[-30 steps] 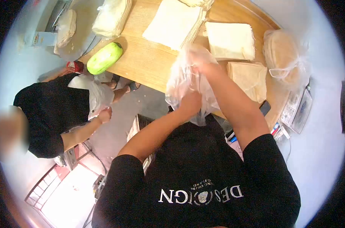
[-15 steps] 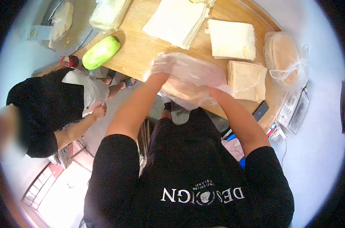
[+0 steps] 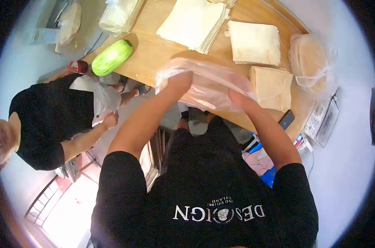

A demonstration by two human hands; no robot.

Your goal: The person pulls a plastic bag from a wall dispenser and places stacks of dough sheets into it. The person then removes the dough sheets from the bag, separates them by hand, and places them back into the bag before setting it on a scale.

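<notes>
A clear plastic bag (image 3: pixel 208 84), with something pale inside, is held over the near edge of the wooden table. My left hand (image 3: pixel 181 82) grips its left side, with the fingers hidden by the film. At the bag's right side, my right hand (image 3: pixel 238 98) is closed on the plastic. Just right of the bag lies a stack of tan square sheets (image 3: pixel 272 87). Paler square sheets (image 3: pixel 254 42) lie behind it, and a larger stack of cream sheets (image 3: pixel 191 25) is beyond the bag.
A green gourd (image 3: pixel 112 57) lies at the table's left. Tied bagged sheets (image 3: pixel 309 62) and a phone (image 3: pixel 286 120) are at the right. More bagged sheets (image 3: pixel 119 15) lie at the back left. Another person (image 3: pixel 53 120) in black holds a white bag (image 3: pixel 106 99) at the left.
The bag has moved slightly and lies flatter and more stretched between my hands. My right hand has shifted slightly right, and my left hand also a little right. The other person's head has turned or shifted.
</notes>
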